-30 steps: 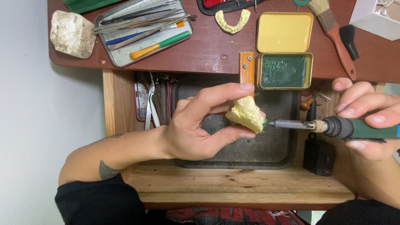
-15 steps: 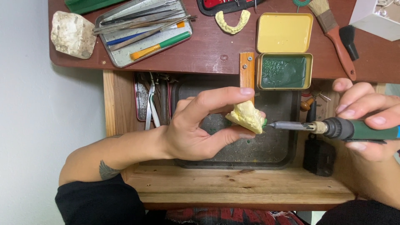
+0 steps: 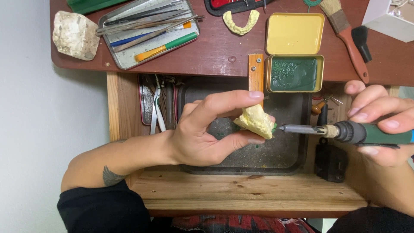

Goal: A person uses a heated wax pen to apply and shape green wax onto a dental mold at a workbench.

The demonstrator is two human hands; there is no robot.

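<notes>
My left hand (image 3: 207, 127) pinches a small pale-yellow plaster dental cast (image 3: 255, 121) between thumb and fingers, above a dark metal tray (image 3: 241, 162). My right hand (image 3: 379, 125) grips a green-handled electric tool (image 3: 345, 132) lying level. Its metal tip touches the cast's right edge, where a bit of green wax shows. An open yellow tin of green wax (image 3: 294, 73) sits just behind, its lid (image 3: 295, 33) flipped up beside it.
On the red-brown bench top: a metal tray of hand instruments (image 3: 148, 32), a rough white plaster block (image 3: 74, 34), another yellow dental arch cast (image 3: 240, 22) and a wooden-handled brush (image 3: 345, 32). Pliers and tools (image 3: 157, 103) lie in the wooden drawer (image 3: 241, 190) at left.
The tool tip stays against the cast; the cast and both hands have barely shifted.
</notes>
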